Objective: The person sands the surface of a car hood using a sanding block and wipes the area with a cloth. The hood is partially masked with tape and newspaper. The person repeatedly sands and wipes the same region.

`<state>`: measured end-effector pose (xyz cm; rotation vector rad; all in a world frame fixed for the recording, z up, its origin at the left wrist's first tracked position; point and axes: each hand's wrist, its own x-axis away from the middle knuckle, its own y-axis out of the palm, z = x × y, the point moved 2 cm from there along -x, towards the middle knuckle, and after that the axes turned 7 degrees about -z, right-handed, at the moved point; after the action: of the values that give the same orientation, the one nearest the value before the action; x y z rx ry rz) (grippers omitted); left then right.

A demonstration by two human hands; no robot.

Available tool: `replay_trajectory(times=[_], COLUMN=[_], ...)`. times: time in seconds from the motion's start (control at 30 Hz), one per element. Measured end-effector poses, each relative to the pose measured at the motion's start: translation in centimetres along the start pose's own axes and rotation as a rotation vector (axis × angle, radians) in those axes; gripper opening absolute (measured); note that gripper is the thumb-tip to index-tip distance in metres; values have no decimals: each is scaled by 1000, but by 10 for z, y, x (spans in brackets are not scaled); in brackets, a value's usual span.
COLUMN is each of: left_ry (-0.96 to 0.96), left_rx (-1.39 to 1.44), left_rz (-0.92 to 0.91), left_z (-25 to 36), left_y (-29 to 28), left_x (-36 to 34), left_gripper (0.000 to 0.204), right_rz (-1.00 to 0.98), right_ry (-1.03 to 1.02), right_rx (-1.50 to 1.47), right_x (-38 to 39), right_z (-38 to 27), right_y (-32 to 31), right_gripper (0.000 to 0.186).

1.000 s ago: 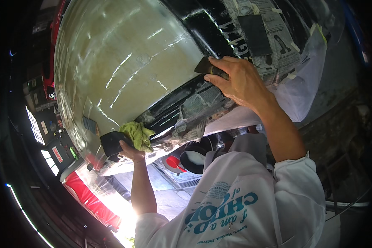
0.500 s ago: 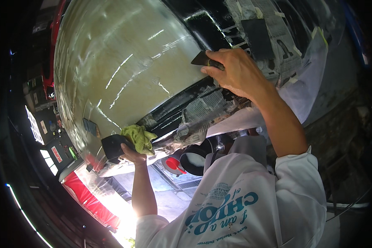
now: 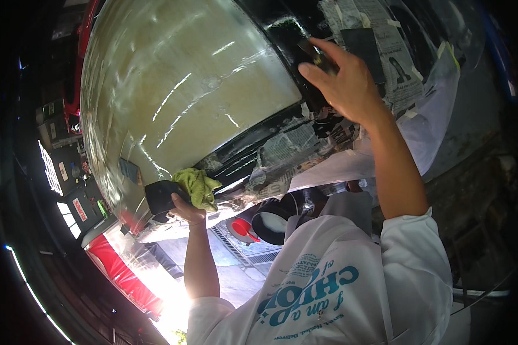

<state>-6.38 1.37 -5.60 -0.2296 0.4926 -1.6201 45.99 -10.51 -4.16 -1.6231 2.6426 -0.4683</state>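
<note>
Taking in a dim workshop (image 3: 60,135) at the left of the head view, and leaning over a glossy beige panel (image 3: 178,63) edged with newspaper (image 3: 290,144). Clamping the fingers of the right hand (image 3: 351,86) on a small dark block (image 3: 319,58), over the black strip (image 3: 277,30) beside the panel. Clamping the fingers of the left hand (image 3: 189,213) on a black pad (image 3: 160,196) near the panel's lower-left edge, beside a crumpled green cloth (image 3: 198,187).

The right hand (image 3: 348,86) has moved up and to the right, carrying the dark block (image 3: 312,50) off the edge of the olive-beige panel (image 3: 207,92) and over the glossy black section (image 3: 288,49) alongside. The block now slants down toward the palm, thumb and forefinger spread wider, and the panel's near corner shows uncovered.
</note>
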Motion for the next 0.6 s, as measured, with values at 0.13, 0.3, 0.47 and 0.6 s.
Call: replay_trajectory(times=[0.13, 0.3, 0.47, 0.6], left_ry=[321, 272, 20, 7], left_rx=[-340, -446, -108, 34], left_rz=[-106, -134, 59, 49], left_z=[-36, -63, -31, -38], left_y=[-33, -55, -22, -26], left_x=[-2, -3, 4, 4], left_gripper=[51, 59, 77, 68], right_rz=[-97, -75, -64, -21], right_ry=[-12, -310, -353, -398], right_rx=[148, 556, 656, 662], right_x=[40, 67, 55, 40], right_z=[8, -4, -8, -7], right_y=[12, 51, 67, 71], right_gripper=[52, 39, 30, 28])
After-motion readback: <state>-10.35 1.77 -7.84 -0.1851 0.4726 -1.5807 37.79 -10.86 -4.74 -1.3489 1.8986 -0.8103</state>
